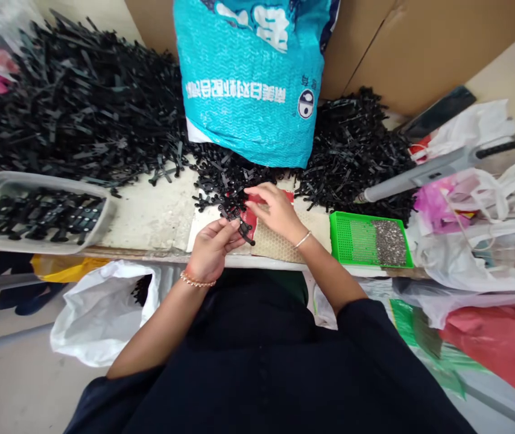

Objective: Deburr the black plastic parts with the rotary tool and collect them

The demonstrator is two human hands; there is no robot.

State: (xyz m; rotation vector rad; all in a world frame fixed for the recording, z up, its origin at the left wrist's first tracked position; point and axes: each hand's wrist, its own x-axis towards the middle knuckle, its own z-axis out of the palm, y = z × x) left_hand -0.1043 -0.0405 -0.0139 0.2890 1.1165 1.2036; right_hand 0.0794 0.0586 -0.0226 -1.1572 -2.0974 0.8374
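Observation:
Near the front edge of the table, my left hand (213, 244) is closed, pinching a small black plastic part (245, 231) with rounded ends between thumb and fingers. Just right of it and a little farther back is my right hand (278, 211). Its thumb and fingers are apart, with the tips beside a heap of loose black plastic parts (224, 178). Whether those tips touch any part cannot be made out. Beneath the hands lie a red patterned piece (288, 196) and a beige textured mat (280, 241).
A clear tub (108, 211) of black parts stands left, a green tray (336, 238) with small metal pieces right. Behind, a blue woven sack (251, 120) stands between big black heaps (81, 108). A grey pole (420, 175) reaches in from the right. A white bag (90, 325) hangs below.

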